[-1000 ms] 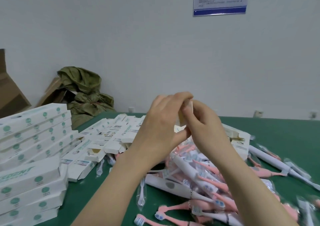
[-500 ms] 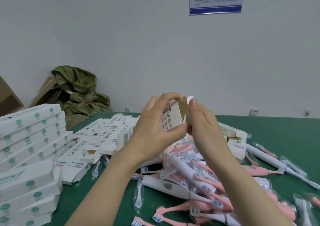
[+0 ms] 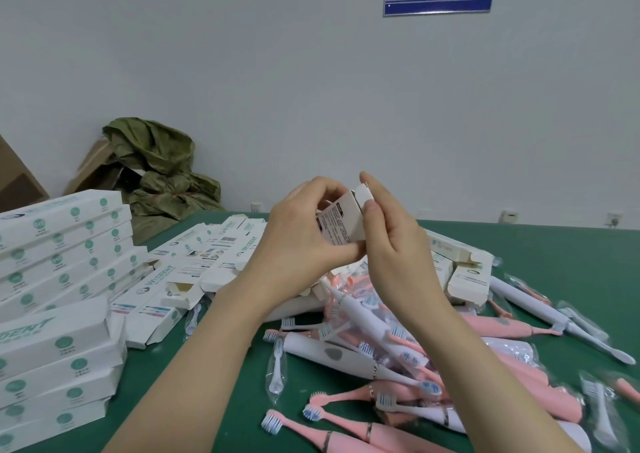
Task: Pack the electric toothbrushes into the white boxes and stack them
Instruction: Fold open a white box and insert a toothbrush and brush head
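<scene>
I hold one white box (image 3: 337,224) up above the table, its printed side facing me. My left hand (image 3: 304,241) grips its body, thumb underneath. My right hand (image 3: 388,241) pinches the end flap (image 3: 363,196) between thumb and forefinger. Below the hands lies a heap of pink and white electric toothbrushes (image 3: 381,345), some in clear wrappers. Packed white boxes stand stacked at the left (image 3: 59,251), with a nearer stack (image 3: 52,366) in front of it.
Empty open white boxes (image 3: 194,272) lie spread on the green table (image 3: 554,244) left of centre, more at the right (image 3: 464,276). Loose brush heads in plastic (image 3: 277,369) lie near the front. An olive bag (image 3: 162,172) and cardboard sit beyond the table's far left corner.
The box has turned in my hands so that its printed side shows, and the end flap now stands out between my right fingers. The camera has shifted a little.
</scene>
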The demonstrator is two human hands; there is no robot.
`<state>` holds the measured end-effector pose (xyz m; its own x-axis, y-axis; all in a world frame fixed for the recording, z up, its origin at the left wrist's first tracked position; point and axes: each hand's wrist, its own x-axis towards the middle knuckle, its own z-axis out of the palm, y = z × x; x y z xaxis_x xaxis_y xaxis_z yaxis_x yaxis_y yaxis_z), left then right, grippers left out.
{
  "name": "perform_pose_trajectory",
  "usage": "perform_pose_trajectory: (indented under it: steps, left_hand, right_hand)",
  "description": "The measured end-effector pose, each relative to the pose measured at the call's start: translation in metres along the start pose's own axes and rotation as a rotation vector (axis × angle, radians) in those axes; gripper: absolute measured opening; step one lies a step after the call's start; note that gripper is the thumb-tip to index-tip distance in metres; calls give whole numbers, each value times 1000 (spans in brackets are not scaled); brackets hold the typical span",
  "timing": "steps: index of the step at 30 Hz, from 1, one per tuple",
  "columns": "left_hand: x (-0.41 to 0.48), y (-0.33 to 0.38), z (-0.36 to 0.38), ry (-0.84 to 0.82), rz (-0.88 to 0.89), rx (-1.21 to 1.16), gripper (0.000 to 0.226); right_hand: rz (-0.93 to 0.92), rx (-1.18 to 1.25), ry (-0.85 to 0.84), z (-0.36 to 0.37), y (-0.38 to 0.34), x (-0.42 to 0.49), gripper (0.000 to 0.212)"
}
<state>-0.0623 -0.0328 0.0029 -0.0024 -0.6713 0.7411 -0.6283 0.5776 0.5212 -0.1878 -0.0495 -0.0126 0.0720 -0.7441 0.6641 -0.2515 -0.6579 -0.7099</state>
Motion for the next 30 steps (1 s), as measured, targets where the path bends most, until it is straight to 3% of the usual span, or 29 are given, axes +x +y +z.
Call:
perform_pose_trajectory:
  steps: [7,13,16,19,21,24,26,30]
  left_hand:
    - [0,5,-1,17,48,54,37]
    - [1,9,-3,53,103,94,34]
    - [0,8,-2,67,101,103,30]
    - [0,9,-3,56,101,117,37]
    - [-1,12,-8,80,98,87,43]
    - [-6,17,-23,193,107,-159,48]
    - [-15,16,-37,285,136,-447,47]
    - [-44,15,-58,429,18,-791,57]
  right_hand:
    - [-58,-59,-81,0,3,-3,43]
    - [-181,-191,-194,2,9,-2,65]
    - [-93,-204,-304,7,11,-4,82]
    - [-59,-48,-341,5,8,-8,78]
    - [22,265,-263,3,4,-4,68]
    - [359,647,-99,-1,5,8,48]
    - [503,573,-226,-4,9,6,39]
    - [746,508,-491,4,7,0,54]
